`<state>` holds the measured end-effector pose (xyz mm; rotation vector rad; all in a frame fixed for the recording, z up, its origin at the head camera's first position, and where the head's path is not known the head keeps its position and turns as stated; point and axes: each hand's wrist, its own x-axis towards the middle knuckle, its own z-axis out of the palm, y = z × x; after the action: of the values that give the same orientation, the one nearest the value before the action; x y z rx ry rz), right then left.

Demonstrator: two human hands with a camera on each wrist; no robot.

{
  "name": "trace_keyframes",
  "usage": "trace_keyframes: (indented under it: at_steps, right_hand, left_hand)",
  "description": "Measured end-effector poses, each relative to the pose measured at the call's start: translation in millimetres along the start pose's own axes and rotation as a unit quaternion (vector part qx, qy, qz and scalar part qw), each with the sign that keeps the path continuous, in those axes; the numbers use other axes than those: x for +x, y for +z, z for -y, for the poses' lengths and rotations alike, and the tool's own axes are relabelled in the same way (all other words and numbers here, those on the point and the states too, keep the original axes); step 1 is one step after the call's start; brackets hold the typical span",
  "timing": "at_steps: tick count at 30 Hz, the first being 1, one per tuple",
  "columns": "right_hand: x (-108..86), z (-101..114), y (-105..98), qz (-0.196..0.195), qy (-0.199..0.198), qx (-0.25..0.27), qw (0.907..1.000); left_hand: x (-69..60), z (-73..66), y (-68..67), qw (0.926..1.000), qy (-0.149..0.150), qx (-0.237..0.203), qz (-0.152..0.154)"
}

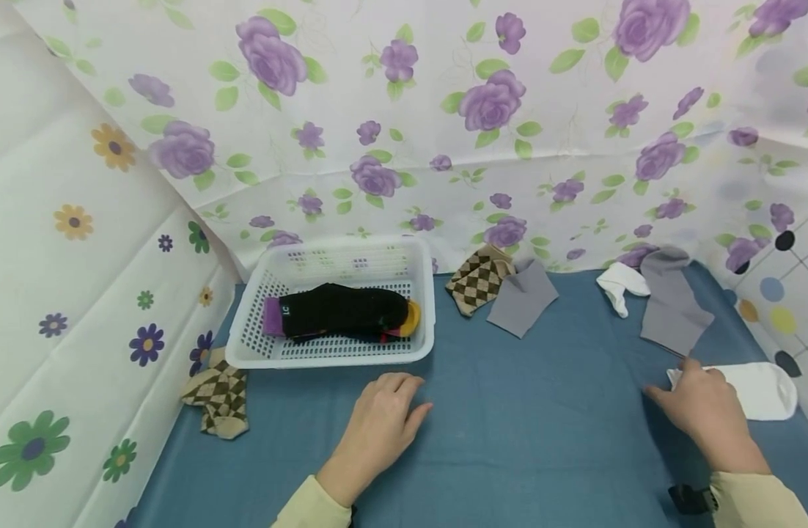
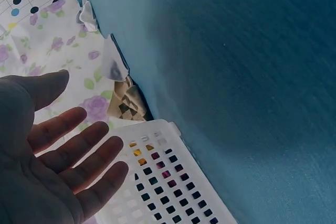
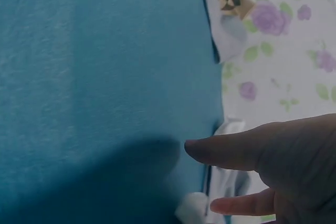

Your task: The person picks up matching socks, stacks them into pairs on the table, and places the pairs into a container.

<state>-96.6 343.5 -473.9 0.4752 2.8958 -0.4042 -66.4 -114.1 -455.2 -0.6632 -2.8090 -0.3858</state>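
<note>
The right hand (image 1: 707, 405) reaches over the flat white sock (image 1: 765, 391), which lies at the right side of the blue table (image 1: 536, 447), one end showing by the thumb and the rounded end out past the wrist side; thumb and fingers are spread, with no pinch to be seen, though whether a fingertip already touches the cloth I cannot tell. The left hand (image 1: 386, 418) is relaxed and empty, fingers loosely apart, in front of the white basket (image 1: 331, 362). To take the sock well, I would bring thumb and fingertips down on the end beside the thumb and catch all its layers, since a shallow pinch on thin cloth may slip or leave one layer behind. The right grey sock (image 1: 671, 317) ends close to the fingertips and could easily be snagged, so a steep approach and a straight lift seem safest; the crumpled white sock (image 1: 623, 284) lies farther back, beside that grey one. As for writing, the black sock (image 1: 341, 312) in the basket has a small pale mark near its left end, perhaps characters, too small to read with certainty; I can make out no brand or label on the other socks.
</note>
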Motion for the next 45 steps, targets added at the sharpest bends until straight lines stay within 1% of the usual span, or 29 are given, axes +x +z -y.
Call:
trace_keyframes:
  at_steps: [3, 9, 13, 16, 18, 19, 21, 24, 26, 28, 31, 33, 36, 39, 41, 43, 45]
  right_hand:
    - [1.4, -4, 2, 0.009, 0.001, -0.002, 1.0]
    - [0.2, -7, 7, 0.005, 0.0, 0.018, 0.9998]
    - [-4.0, -2, 10, 0.028, -0.005, 0.044, 0.9986]
    - [-11.0, 9, 12, 0.053, -0.019, 0.071, 0.9959]
    - [-18.0, 19, 14, 0.059, -0.041, 0.089, 0.9934]
    - [-21.9, 26, 13, 0.057, -0.054, 0.099, 0.9919]
    - [-30.4, 41, 10, 0.039, -0.085, 0.117, 0.9887]
    - [-42.8, 65, 0, 0.008, -0.127, 0.146, 0.9811]
    - [-51.3, 80, -8, -0.003, -0.149, 0.171, 0.9739]
    - [-59.6, 94, -15, -0.003, -0.164, 0.203, 0.9653]
    - [-71.4, 115, -22, -0.005, -0.184, 0.255, 0.9493]
    - [-78.2, 128, -24, -0.008, -0.2, 0.289, 0.9362]
    - [-87.9, 146, -26, -0.018, -0.227, 0.335, 0.9143]
    - [-96.2, 164, -27, -0.013, -0.246, 0.389, 0.8879]
    - [-100.8, 176, -26, -0.003, -0.258, 0.419, 0.8707]
    - [-104.8, 187, -24, 0.013, -0.268, 0.438, 0.858]
    - [-107.9, 196, -22, 0.03, -0.279, 0.446, 0.8501]
  left_hand:
    - [0.5, 0.6, 1.7, 1.0, -0.003, 0.003, 0.006]
    - [-0.7, -0.1, 4.5, 0.9998, -0.005, -0.001, 0.021]
    - [-1.9, -1.1, 4.5, 0.9995, -0.012, -0.004, 0.027]
    - [-1.6, -1.9, 4.1, 0.9994, -0.014, -0.007, 0.032]
    - [-0.9, -2.8, 3.5, 0.9993, -0.014, -0.011, 0.034]
    - [-0.3, -3.5, 3.0, 0.9992, -0.014, -0.014, 0.035]
    - [1.0, -5.3, 1.9, 0.999, -0.015, -0.022, 0.036]
    - [3.3, -10.0, -0.8, 0.9981, -0.022, -0.039, 0.042]
    - [5.0, -14.4, -2.6, 0.997, -0.026, -0.054, 0.049]
    - [7.0, -19.8, -4.8, 0.9957, -0.029, -0.069, 0.055]
    - [9.9, -29.0, -8.6, 0.9932, -0.029, -0.098, 0.056]
    - [12.1, -35.6, -12.0, 0.9912, -0.025, -0.118, 0.055]
    - [15.6, -46.1, -17.1, 0.9869, -0.011, -0.151, 0.056]
    - [19.1, -57.1, -21.5, 0.9807, 0.008, -0.186, 0.061]
    - [21.3, -64.1, -23.6, 0.9755, 0.018, -0.21, 0.062]
    - [23.2, -69.9, -25.3, 0.9709, 0.025, -0.232, 0.052]
    - [25.6, -73.8, -26.6, 0.9667, 0.029, -0.252, 0.032]
